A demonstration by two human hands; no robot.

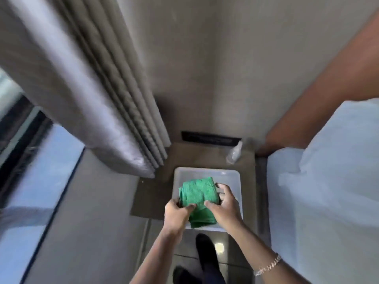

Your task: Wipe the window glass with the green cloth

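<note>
We've got both arms reaching down and forward, left hand point(176, 212) and right hand point(222, 208) side by side, fingers curled in a grip, thumbs nearly touching; bracelet point(268, 265) on right wrist.

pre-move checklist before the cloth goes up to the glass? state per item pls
1. Left hand on cloth: ok, fingers grip its left edge.
2. Right hand on cloth: ok, thumb on top, fingers round its right edge.
3. Cloth clear of tub: cannot tell, it sits over the tub.
4. Cloth damp: cannot tell.
5. Window reachable: ok, glass to the left; curtain hangs beside it, pulled back.
6. Spray bottle to hand: ok, behind the tub, untouched.
</note>
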